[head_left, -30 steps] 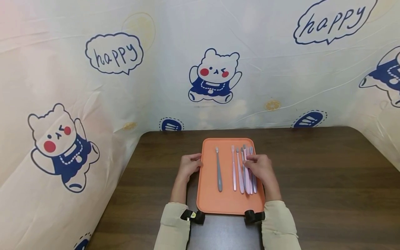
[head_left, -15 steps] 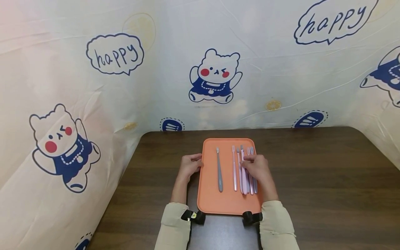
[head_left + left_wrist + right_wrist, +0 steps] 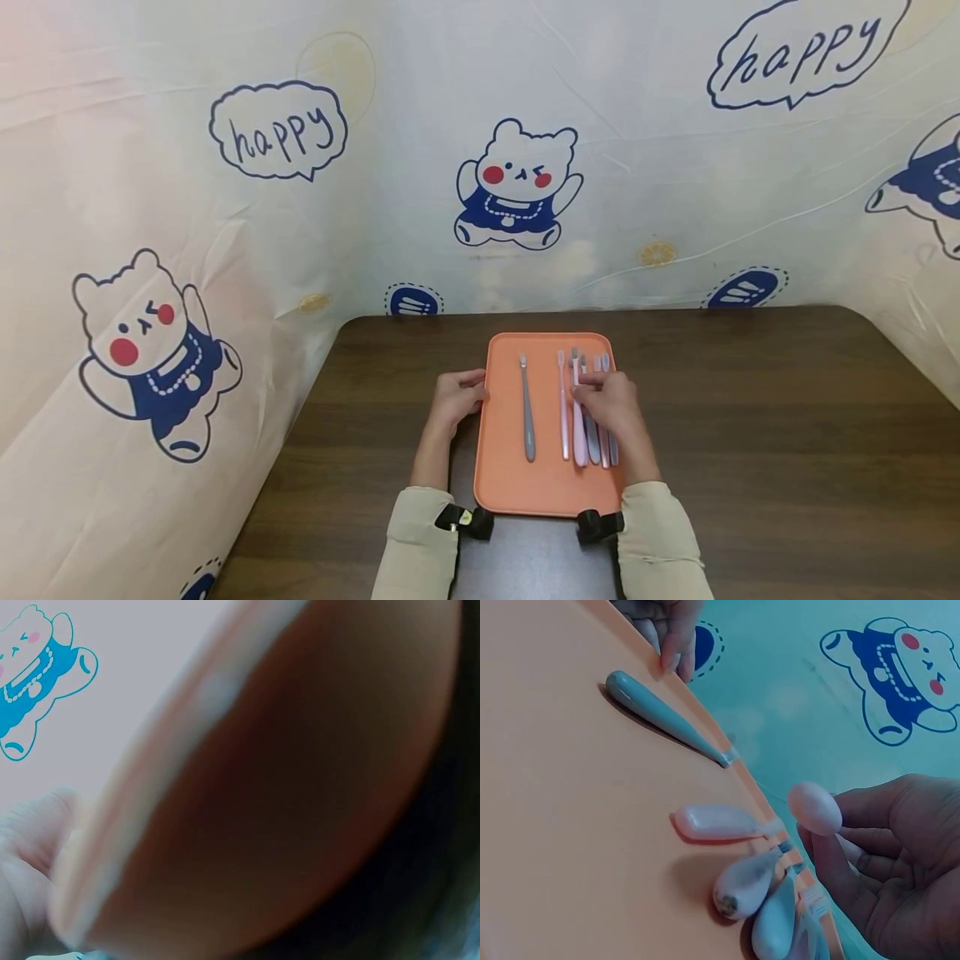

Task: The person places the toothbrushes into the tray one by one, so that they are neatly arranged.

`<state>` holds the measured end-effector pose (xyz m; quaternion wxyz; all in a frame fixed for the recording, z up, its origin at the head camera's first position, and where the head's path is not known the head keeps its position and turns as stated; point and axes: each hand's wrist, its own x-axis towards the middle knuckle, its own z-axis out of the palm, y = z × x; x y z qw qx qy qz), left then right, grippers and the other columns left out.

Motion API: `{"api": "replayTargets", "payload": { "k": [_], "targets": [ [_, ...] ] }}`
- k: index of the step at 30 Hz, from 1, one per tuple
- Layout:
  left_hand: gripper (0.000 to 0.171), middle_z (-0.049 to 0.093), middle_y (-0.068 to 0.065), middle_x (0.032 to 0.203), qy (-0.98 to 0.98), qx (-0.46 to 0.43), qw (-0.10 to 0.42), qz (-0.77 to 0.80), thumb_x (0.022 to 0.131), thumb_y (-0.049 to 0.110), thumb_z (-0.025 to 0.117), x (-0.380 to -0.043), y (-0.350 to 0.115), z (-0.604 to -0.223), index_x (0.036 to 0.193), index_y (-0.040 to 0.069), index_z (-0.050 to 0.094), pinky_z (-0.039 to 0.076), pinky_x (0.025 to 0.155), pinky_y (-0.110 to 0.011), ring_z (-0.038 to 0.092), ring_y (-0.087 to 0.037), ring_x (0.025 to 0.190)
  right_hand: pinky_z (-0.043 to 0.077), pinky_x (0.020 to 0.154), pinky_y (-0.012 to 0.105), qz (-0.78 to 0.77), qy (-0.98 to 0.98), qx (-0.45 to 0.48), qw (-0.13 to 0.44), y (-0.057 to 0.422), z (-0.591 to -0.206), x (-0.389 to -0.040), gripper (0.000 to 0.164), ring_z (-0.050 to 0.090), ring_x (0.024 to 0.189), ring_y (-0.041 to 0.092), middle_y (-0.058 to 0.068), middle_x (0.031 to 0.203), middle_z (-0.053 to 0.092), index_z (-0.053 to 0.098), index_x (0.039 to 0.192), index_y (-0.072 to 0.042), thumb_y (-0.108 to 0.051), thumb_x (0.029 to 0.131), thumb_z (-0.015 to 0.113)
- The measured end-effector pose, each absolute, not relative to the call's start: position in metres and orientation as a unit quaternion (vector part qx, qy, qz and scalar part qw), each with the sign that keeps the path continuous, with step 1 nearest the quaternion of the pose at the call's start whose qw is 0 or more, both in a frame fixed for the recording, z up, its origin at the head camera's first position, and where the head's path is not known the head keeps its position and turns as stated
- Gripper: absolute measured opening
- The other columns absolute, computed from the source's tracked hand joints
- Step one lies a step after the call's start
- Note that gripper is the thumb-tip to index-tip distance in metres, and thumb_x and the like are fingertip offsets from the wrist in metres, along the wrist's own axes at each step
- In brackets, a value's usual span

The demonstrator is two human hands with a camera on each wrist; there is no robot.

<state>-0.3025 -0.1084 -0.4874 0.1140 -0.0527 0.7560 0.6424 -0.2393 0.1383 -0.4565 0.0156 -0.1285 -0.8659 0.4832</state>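
My left hand (image 3: 453,398) grips the left rim of an orange tray (image 3: 506,487); the left wrist view has the tray (image 3: 292,787) close up and blurred. Between thumb and fingers of my right hand (image 3: 613,408) I pinch a pink toothbrush (image 3: 580,446), its rounded handle end (image 3: 815,808) raised off the tray in the right wrist view. Alone on the tray's left half lies a grey toothbrush (image 3: 528,417). Just left of the held one is another pink toothbrush (image 3: 564,412). Several more grey and pink toothbrushes (image 3: 774,926) lie close together on the right, partly hidden by my hand.
The tray lies on a dark brown wooden table (image 3: 780,433). A cloth backdrop (image 3: 405,208) with printed bears stands around the table's back and sides. Black wrist cameras (image 3: 600,526) sit on both sleeves.
My right hand has moved left across the group of toothbrushes, bringing the pinched pink one nearer the lone pink toothbrush. My left hand stays on the tray's rim.
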Motion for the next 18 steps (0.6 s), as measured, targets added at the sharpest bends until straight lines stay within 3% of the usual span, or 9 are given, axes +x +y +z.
{"api": "replayTargets", "payload": {
  "k": [5, 18],
  "targets": [
    [0.047, 0.065, -0.027, 0.134, 0.757, -0.046, 0.122, 0.640, 0.089, -0.004, 0.061, -0.301, -0.109, -0.488, 0.136, -0.005, 0.061, 0.059, 0.073, -0.027, 0.067, -0.024, 0.113, 0.055, 0.064, 0.024, 0.484, -0.865, -0.129, 0.016, 0.134, -0.458, -0.240, 0.032, 0.066, 0.073, 0.009, 0.020, 0.103, 0.077, 0.074, 0.119, 0.002, -0.014, 0.092, 0.066],
    [0.045, 0.069, -0.022, 0.131, 0.762, -0.058, 0.107, 0.635, 0.088, -0.002, 0.063, -0.299, -0.109, -0.486, 0.133, 0.000, 0.066, 0.060, 0.074, -0.027, 0.069, -0.018, 0.107, 0.054, 0.067, 0.024, 0.485, -0.864, -0.128, 0.031, 0.124, -0.460, -0.243, 0.032, 0.069, 0.081, 0.014, 0.020, 0.106, 0.077, 0.074, 0.118, 0.001, -0.016, 0.092, 0.069]
  ]
}}
